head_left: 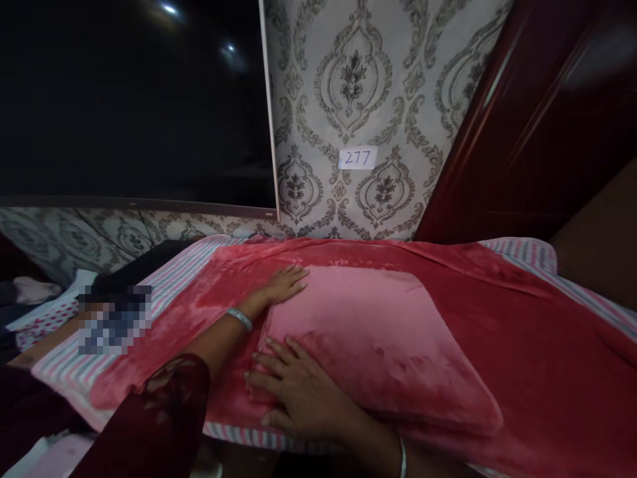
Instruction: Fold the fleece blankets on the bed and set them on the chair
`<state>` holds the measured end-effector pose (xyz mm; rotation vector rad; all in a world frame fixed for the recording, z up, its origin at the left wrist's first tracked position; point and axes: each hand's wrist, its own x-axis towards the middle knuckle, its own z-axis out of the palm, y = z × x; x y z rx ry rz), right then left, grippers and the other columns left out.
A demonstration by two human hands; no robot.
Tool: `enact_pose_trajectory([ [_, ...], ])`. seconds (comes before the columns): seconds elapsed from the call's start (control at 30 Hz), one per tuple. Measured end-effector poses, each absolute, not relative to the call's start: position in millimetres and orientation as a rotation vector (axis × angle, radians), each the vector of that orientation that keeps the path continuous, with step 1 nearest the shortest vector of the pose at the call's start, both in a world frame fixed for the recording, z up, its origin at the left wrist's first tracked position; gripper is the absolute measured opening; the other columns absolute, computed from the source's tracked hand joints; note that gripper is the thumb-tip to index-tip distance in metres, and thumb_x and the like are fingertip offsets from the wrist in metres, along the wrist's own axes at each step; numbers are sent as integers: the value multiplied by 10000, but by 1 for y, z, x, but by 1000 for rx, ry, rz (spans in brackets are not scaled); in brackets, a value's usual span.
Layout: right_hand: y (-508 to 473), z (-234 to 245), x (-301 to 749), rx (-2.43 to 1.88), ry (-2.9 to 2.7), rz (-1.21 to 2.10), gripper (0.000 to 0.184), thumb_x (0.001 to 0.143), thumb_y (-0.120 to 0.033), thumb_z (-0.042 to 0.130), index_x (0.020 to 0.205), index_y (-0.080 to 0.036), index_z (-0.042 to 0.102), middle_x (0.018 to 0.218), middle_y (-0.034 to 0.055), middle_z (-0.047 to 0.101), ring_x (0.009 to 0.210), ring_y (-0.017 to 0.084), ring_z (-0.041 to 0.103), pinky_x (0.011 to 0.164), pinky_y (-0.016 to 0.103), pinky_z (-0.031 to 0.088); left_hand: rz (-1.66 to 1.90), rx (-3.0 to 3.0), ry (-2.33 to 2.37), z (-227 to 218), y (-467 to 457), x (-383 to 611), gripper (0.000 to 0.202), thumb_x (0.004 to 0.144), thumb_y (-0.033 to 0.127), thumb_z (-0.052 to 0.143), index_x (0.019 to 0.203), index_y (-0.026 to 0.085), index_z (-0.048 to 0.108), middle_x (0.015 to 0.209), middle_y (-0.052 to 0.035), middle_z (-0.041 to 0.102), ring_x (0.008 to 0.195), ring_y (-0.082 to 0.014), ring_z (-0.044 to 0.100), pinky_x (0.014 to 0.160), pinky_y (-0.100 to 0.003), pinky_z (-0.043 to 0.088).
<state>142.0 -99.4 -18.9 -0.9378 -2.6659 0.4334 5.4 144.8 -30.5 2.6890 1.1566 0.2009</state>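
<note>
A pink plush pillow [378, 338] lies on a red plush blanket [537, 345] spread over a bed. My left hand [283, 283] rests flat at the pillow's far left corner, fingers stretched out, a silver bangle on its wrist. My right hand [293, 388] lies flat on the pillow's near left edge, fingers spread, also with a bangle at the wrist. Neither hand grips anything.
A striped sheet [174, 279] shows under the blanket at the left. A large dark screen [134, 99] hangs on the patterned wallpaper, which bears a paper label "277" [357, 158]. A dark red wooden wardrobe [537, 119] stands at the right. Clothes lie at the far left [40, 299].
</note>
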Motion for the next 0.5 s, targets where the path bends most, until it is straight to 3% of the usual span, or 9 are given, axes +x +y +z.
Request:
enact_pose_trajectory([
  [0.13, -99, -18, 143, -930, -2670, 406, 595, 1002, -555, 468, 1539, -317, 373, 1627, -9, 346, 1547, 199, 111, 1263, 483, 76, 227, 2627, 1281, -38, 167, 2, 697, 1001, 561, 184, 1525, 165, 417, 1586, -127, 400, 1478, -221, 360, 1218, -408, 273],
  [0.3, -96, -17, 142, -930, -2689, 323, 588, 998, -543, 490, 1524, -297, 402, 1603, 3, 390, 1537, 220, 150, 1256, 497, 107, 217, 2609, 1389, -28, 163, 4, 653, 1008, 493, 208, 1508, 140, 437, 1578, -125, 418, 1455, -192, 400, 1196, -345, 308],
  [0.5, -107, -12, 143, -922, -2703, 159, 603, 992, -512, 525, 1525, -262, 394, 1621, 23, 356, 1535, 202, 150, 1257, 472, 89, 301, 2693, 1502, 12, 120, 9, 592, 993, 493, 324, 1507, 222, 437, 1578, -115, 433, 1484, -275, 345, 1218, -518, 226],
])
